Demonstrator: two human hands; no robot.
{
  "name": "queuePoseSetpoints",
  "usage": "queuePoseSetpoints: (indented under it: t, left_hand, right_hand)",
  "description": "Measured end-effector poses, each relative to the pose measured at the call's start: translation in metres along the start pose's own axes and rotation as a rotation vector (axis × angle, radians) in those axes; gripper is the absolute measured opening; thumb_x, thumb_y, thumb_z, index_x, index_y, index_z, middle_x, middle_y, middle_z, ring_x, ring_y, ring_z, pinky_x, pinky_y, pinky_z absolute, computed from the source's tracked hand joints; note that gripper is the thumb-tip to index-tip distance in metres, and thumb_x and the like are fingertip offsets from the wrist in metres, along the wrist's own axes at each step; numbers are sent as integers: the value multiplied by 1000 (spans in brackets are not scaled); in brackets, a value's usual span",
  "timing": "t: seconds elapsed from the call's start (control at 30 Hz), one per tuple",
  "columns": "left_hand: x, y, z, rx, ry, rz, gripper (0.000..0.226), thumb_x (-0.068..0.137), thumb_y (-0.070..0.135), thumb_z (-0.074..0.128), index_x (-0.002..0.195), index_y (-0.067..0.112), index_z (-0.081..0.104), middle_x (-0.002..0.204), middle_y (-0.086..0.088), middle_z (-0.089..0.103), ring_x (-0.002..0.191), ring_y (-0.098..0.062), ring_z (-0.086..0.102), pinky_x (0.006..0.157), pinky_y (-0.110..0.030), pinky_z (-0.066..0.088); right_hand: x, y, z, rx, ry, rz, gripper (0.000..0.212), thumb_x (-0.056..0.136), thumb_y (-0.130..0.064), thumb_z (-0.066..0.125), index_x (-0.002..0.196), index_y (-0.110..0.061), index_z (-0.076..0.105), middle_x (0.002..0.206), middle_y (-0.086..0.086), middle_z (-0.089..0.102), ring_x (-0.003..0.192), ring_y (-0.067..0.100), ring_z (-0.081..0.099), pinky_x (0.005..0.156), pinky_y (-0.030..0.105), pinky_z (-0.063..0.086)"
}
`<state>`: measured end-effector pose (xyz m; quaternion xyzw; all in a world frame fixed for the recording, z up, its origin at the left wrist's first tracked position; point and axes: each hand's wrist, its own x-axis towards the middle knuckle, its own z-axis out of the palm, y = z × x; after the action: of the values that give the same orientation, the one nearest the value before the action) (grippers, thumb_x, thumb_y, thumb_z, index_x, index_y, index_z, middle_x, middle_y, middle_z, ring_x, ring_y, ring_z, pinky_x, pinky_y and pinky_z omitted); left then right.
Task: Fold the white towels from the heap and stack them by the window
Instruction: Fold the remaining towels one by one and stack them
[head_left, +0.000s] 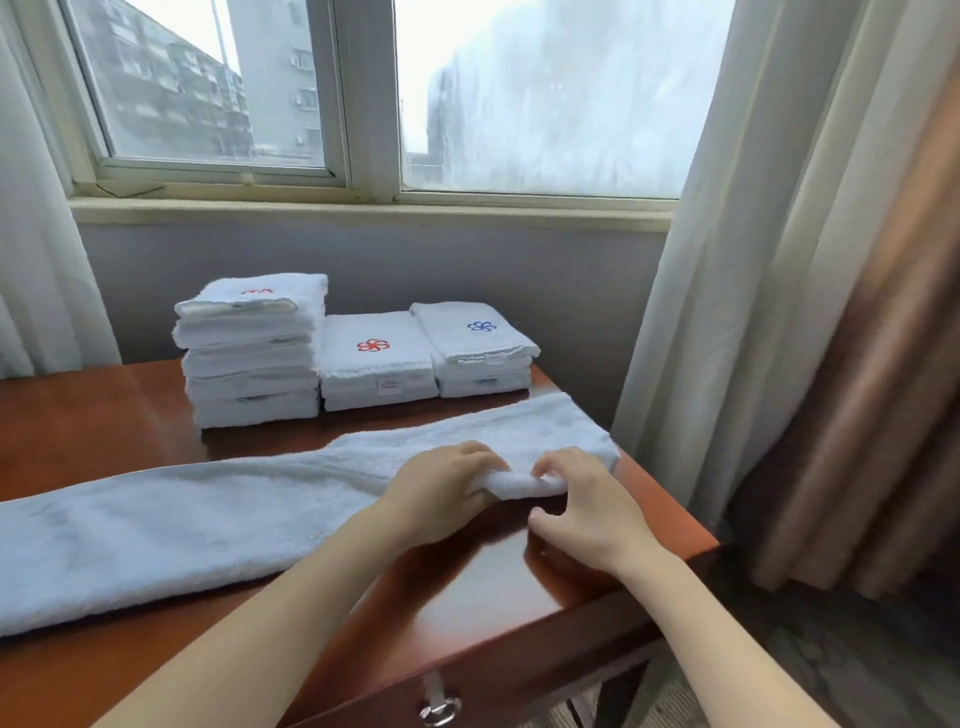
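A long white towel (208, 514), folded into a narrow strip, lies across the wooden table (467, 613) from the left edge to the far right corner. My left hand (441, 493) and my right hand (587, 509) both pinch its near edge close to the right end, where the cloth bunches into a small roll between them. Behind, by the window, stand three stacks of folded white towels: a tall one (249, 353) on the left, a lower one with a red flower mark (376, 361) in the middle, and one with a blue flower mark (475, 348) on the right.
The table's right edge and front corner lie just right of my right hand. A drawer with a metal ring pull (439, 709) sits under the front edge. Curtains (779, 312) hang at the right and the left. The window sill (363, 208) runs above the stacks.
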<state>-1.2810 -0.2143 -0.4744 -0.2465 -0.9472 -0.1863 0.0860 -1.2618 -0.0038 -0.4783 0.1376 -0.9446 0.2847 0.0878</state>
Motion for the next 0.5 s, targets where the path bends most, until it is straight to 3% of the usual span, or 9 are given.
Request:
queuePoseSetpoints:
  t: [0.1, 0.17, 0.3, 0.37, 0.43, 0.5]
  left_hand:
    - [12, -1, 0, 26, 73, -101, 17, 96, 39, 51, 96, 27, 63, 95, 10, 63, 95, -18, 59, 71, -32, 41]
    - [21, 0, -2, 16, 152, -171, 30, 96, 41, 47, 73, 21, 49, 72, 6, 54, 78, -21, 54, 60, -34, 33]
    - [40, -2, -15, -257, 262, -313, 49, 100, 47, 40, 62, 18, 33, 53, 7, 40, 56, -16, 42, 55, -35, 28]
    - [50, -7, -23, -329, 290, -372, 49, 100, 45, 41, 60, 20, 28, 51, 8, 34, 51, -15, 35, 54, -34, 24]
    - [57, -11, -27, -319, 294, -404, 47, 100, 43, 41, 60, 20, 31, 55, 8, 39, 55, -17, 42, 55, -33, 27]
    - [61, -14, -25, -233, 275, -421, 32, 99, 39, 42, 73, 22, 49, 73, 6, 56, 75, -22, 57, 61, -33, 35]
  right_hand:
    - [3, 0, 6, 1, -30, -6, 61, 67, -52, 69, 122, -31, 55, 120, -17, 53, 115, 8, 49, 90, 30, 47]
    - [7, -3, 8, 8, -11, -1, 76, 67, -55, 72, 135, -29, 50, 132, -13, 51, 123, 11, 46, 100, 33, 43]
    - [20, -3, 5, -7, 207, -52, 78, 73, -31, 75, 144, -25, 42, 139, -2, 50, 129, 22, 44, 112, 42, 33]
    - [25, -2, 2, -31, 378, -123, 72, 71, -18, 75, 137, -22, 47, 138, 1, 47, 129, 23, 42, 111, 43, 36]
    - [29, -1, 2, -85, 508, -230, 53, 68, -13, 77, 118, -18, 59, 126, 1, 52, 121, 25, 48, 104, 45, 42]
    - [32, 0, 4, -128, 454, -256, 38, 68, -22, 79, 103, -18, 65, 115, -2, 58, 113, 24, 54, 99, 43, 44]
